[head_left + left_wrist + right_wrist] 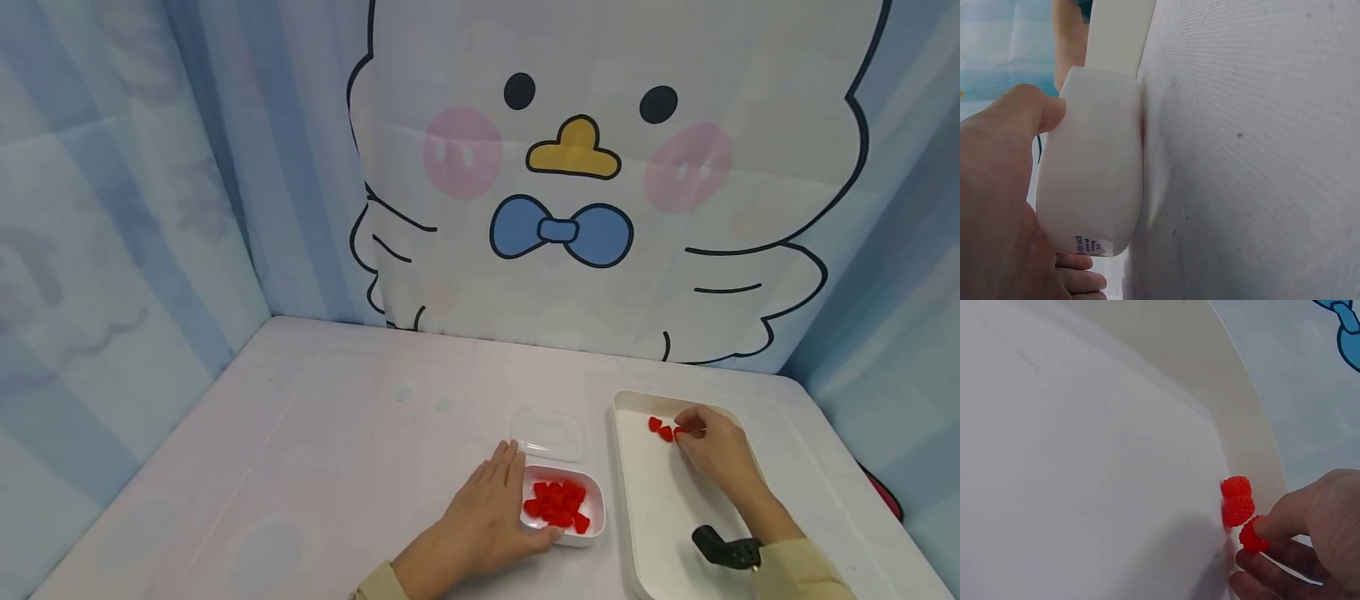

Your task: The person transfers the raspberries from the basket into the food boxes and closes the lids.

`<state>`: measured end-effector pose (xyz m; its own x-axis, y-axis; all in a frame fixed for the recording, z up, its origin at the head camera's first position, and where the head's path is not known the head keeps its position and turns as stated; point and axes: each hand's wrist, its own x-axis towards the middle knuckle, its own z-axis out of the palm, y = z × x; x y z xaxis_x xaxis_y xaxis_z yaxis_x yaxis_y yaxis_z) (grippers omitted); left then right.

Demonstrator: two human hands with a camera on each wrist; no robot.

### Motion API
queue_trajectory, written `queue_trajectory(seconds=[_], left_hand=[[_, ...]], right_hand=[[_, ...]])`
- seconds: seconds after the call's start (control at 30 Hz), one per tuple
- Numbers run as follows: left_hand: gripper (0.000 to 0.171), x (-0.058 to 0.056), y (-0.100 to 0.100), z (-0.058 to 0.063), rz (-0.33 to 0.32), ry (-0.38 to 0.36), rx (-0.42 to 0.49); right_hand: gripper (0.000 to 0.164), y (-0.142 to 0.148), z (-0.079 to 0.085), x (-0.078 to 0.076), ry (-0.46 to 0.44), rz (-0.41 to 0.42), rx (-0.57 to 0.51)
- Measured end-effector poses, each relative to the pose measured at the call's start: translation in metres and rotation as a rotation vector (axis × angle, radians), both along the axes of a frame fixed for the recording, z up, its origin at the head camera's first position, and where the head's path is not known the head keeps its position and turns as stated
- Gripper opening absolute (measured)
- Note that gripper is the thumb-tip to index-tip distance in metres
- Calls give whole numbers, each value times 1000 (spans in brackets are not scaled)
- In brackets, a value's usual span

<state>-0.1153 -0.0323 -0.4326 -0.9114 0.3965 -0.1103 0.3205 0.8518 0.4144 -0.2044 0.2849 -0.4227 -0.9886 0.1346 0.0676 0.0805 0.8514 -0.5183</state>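
My left hand (489,510) lies along the left side of a small white box (577,542), fingers extended and thumb at its near rim. Several red toy raspberries (555,500) are heaped inside that box. Over the far end of a shallow white tray (637,533), my right hand (716,446) pinches one raspberry (1254,535) between thumb and fingers. Two more raspberries (1237,501) sit side by side against the tray wall, right beside the pinched one. In the left wrist view, the thumb (1052,114) touches the box's upper edge.
A clear plastic lid (549,433) lies on the table just behind the box. The tray stands to the right of the box, near the table's right side. Behind the table (315,433) hangs a curtain (585,300) with a cartoon bird, and striped cloth hangs at both sides.
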Motion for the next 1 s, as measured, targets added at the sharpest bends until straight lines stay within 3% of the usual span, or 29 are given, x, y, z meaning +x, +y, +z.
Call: queue_trajectory(seconds=[0.3, 1.0], left_hand=[[104, 1, 0, 0, 2, -2, -1], [106, 0, 1, -1, 11, -8, 8]], right_hand=[[23, -8, 5, 11, 38, 11, -53], [19, -39, 24, 36, 143, 135, -107]])
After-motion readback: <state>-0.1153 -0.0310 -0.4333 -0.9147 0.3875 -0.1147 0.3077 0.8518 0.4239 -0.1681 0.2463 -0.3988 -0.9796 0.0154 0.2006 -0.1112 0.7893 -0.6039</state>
